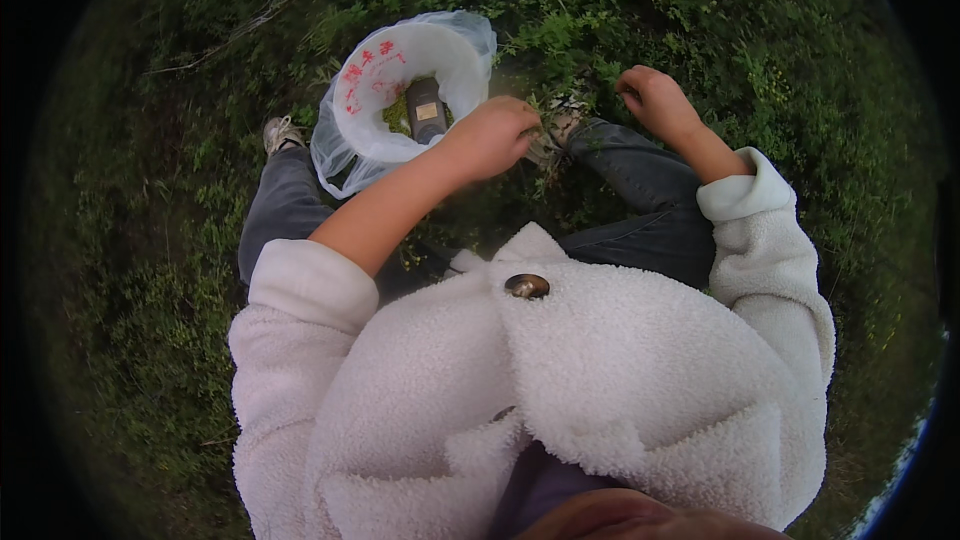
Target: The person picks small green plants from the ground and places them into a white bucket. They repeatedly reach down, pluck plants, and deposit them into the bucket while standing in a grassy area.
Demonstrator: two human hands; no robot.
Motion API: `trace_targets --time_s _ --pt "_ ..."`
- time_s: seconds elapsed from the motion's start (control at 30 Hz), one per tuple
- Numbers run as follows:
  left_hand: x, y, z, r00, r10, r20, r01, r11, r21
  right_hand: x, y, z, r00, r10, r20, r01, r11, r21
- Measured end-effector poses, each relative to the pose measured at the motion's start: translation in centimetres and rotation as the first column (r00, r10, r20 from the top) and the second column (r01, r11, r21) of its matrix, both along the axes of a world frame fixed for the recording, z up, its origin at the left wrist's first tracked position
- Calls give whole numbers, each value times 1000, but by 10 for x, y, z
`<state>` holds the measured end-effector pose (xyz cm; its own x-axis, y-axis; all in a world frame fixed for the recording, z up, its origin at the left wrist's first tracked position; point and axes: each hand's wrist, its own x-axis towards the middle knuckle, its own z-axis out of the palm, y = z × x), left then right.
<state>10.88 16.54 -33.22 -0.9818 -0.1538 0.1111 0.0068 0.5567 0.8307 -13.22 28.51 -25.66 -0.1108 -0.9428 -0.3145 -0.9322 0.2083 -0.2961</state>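
A white bucket (pixel 356 116), lined with a clear plastic bag (pixel 474 28) and bearing red writing, stands on the grass between my feet. Inside it lie small yellow-green plant bits (pixel 395 114) and a dark grey oblong object (pixel 425 109) with a pale label. My left hand (pixel 499 133) reaches past the bucket's right side, fingers bent down among green stems near my right shoe (pixel 562 124). Whether it grips a stem is hidden. Farther right, my right hand (pixel 656 99) hovers over low plants, fingers curled; anything within them is out of sight.
Leafy green plants (pixel 555 30) with small yellow flowers surround me. A thin dry branch (pixel 247 26) lies at the upper left. My legs in dark grey jeans (pixel 637 165) are spread, with my left shoe (pixel 283 133) left of the bucket. My white fleece jacket (pixel 600 345) fills the foreground.
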Motion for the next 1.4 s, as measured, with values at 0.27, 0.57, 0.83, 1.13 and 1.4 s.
trace_targets --time_s 0.27,0.57,0.83,1.13,1.4 --pt "3 3 -1 999 23 -46 -23 1000 15 -39 -13 20 929 -369 -42 363 925 -110" --pt "4 3 5 992 -49 116 50 999 -10 -65 -15 34 269 -448 853 779 622 81" --pt "5 4 11 991 -77 108 80 996 -26 -86 -37 -15 -122 -458 881 604 670 432" --pt "18 0 46 988 -105 109 122 979 -163 -85 -68 -142 159 -748 644 848 438 300" --pt "35 -5 67 983 -80 165 117 966 -229 -107 -59 -195 -80 -793 604 870 240 431"
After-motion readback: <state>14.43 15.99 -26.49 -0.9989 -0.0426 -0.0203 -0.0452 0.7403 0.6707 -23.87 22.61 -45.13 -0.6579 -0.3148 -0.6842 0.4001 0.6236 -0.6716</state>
